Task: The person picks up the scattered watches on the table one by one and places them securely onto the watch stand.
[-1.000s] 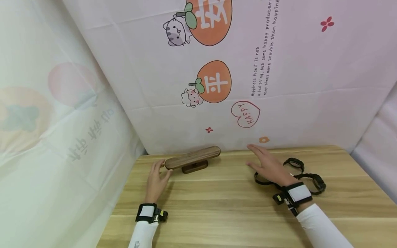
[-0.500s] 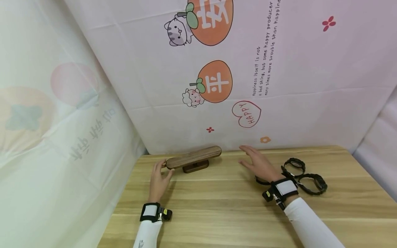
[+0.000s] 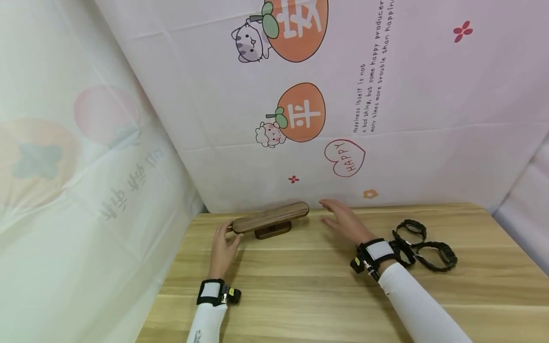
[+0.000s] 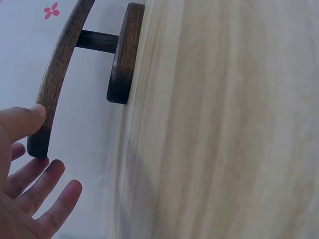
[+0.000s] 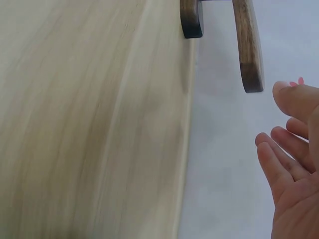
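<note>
From the head view, a dark wooden stand (image 3: 271,218), a long curved bar on a small base, sits at the back of a light wooden table (image 3: 309,295), close to the printed cloth backdrop (image 3: 386,119). The left hand (image 3: 224,247) lies at the bar's left end, thumb and fingers reaching up to it; whether they actually clasp the end cannot be told from here. The right hand (image 3: 343,221) hovers just off the bar's right end, palm down, fingers straight and slightly apart, not touching the wood. Behind the right wrist, two black watches (image 3: 424,243) lie on the table, well apart from the stand. Both arms wear white sleeves (image 3: 411,305) and wrist straps. In the left wrist view, the stand (image 4: 65,74) shows edge-on, bar and base joined by a short post; the left hand (image 4: 30,184) has its thumb touching the bar's near end while the other fingers (image 4: 60,199) are spread loosely and straight beneath it, holding nothing. In the right wrist view, the stand (image 5: 249,45) ends just short of the right hand (image 5: 289,169), whose fingers (image 5: 271,159) are relaxed, side by side, a small gap left to the wood.
</note>
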The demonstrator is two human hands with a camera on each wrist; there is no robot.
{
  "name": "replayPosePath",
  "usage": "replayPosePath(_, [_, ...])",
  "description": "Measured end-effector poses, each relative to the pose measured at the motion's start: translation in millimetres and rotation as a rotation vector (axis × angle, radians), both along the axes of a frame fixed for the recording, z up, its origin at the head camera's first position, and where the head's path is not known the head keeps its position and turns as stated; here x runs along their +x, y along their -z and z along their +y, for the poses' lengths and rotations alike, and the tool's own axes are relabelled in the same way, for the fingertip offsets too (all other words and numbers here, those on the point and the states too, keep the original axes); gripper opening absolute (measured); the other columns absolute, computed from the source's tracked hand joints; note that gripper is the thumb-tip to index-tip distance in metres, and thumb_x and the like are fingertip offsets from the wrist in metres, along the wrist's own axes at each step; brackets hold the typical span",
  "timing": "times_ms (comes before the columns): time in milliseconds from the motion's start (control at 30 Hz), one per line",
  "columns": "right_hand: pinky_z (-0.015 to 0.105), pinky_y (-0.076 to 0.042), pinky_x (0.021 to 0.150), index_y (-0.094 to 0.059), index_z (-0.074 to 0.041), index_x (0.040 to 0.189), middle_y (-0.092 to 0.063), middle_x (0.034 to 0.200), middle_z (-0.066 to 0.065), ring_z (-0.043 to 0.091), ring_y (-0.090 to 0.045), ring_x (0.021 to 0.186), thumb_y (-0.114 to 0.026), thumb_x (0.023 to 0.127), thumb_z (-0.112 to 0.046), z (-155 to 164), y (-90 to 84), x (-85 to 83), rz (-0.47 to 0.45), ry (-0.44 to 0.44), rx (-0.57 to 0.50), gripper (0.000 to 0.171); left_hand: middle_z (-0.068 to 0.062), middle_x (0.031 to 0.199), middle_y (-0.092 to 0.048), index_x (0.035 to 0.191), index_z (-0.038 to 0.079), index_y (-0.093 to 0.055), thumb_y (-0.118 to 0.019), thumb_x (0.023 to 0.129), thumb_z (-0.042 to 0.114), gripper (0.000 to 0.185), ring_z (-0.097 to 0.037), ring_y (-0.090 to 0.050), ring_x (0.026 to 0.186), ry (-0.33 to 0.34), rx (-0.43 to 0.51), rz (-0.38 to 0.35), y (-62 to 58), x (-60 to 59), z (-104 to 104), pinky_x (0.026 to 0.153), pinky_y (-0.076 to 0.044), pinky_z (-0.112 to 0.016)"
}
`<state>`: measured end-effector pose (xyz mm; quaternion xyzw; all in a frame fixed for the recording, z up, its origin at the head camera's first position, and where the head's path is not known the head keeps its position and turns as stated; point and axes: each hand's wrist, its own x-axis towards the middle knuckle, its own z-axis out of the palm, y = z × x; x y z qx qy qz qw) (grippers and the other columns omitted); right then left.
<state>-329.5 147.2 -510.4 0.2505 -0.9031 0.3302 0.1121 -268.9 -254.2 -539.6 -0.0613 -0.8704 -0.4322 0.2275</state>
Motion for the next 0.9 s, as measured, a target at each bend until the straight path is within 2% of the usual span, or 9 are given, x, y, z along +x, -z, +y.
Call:
replayPosePath(233, [0.056, -0.056, 0.109, -0.052, 0.004, 0.151, -0.061, 0.145, 0.026, 0.044, -0.066, 0.128, -0.075, 0.1, -0.008, -16, 1.7, -8.6, -0.01, -0.016, -0.04, 0.058, -0.023, 0.143, -0.06, 0.147, 0.0, -0.057, -0.076, 0.1, 0.01, 0.052, -0.042, -0.064, 0.125, 0.009, 0.042, -0.027, -1.2, -1.9, 1, 0.098, -0.061, -0.057])
replayPosePath(400, [0.057, -0.054, 0.111, -0.048, 0.006, 0.154, -0.056, 0.149, 0.028, 0.045, -0.063, 0.131, -0.073, 0.101, -0.006, -25, 6.5, -13.0, -0.049, -0.034, -0.062, 0.06, -0.024, 0.145, -0.058, 0.149, -0.002, -0.054, -0.075, 0.101, 0.011, 0.055, -0.043, -0.065, 0.124, -0.009, 0.019, -0.059, -1.5, -0.7, 2, 0.098, -0.061, -0.055])
replayPosePath(567, [0.055, -0.053, 0.113, -0.045, 0.006, 0.156, -0.052, 0.155, 0.028, 0.045, -0.061, 0.134, -0.073, 0.101, -0.005, -36, 7.8, -17.2, -0.071, -0.038, -0.055, 0.063, -0.025, 0.147, -0.056, 0.15, -0.001, -0.053, -0.075, 0.101, 0.014, 0.056, -0.043, -0.064, 0.126, -0.018, 0.002, -0.071, 1.1, -0.7, 1, 0.099, -0.061, -0.055])
replayPosePath(900, [0.055, -0.051, 0.116, -0.045, 0.006, 0.156, -0.05, 0.159, 0.028, 0.044, -0.062, 0.134, -0.072, 0.102, -0.007, -49, 3.1, -19.4, -0.106, -0.044, -0.031, 0.062, -0.025, 0.149, -0.054, 0.15, -0.001, -0.054, -0.074, 0.102, 0.017, 0.056, -0.041, -0.058, 0.133, -0.032, 0.035, -0.084, 0.5, -1.6, 4, 0.103, -0.059, -0.056])
